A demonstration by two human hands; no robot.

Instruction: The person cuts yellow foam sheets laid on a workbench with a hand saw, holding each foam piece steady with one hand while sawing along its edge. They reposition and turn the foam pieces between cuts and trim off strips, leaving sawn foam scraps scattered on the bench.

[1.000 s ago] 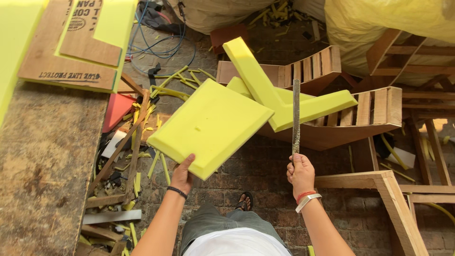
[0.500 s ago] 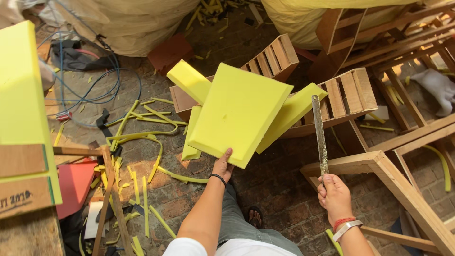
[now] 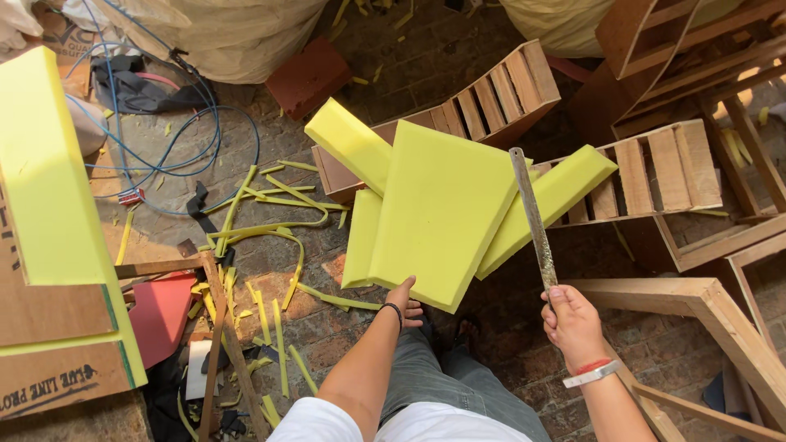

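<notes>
My left hand [image 3: 403,300] grips the near edge of a thick yellow foam slab [image 3: 446,209] and holds it tilted over other yellow foam pieces [image 3: 348,143]. Those pieces lie on slatted wooden frames [image 3: 499,94]. My right hand [image 3: 573,323] is closed around the handle end of a long flat metal blade [image 3: 532,217], which points up and away, its tip next to the slab's right edge.
A big yellow foam block [image 3: 45,176] and cardboard [image 3: 49,315] lie on a bench at left. Yellow foam strips [image 3: 262,221], blue cable [image 3: 176,135] and a red brick [image 3: 307,78] litter the brick floor. Wooden frames [image 3: 704,307] stand at right, stuffed sacks [image 3: 233,33] behind.
The view swung left and down. My left hand carried the slab rightward onto the foam pile on the frames. My right hand with the blade stayed beside it.
</notes>
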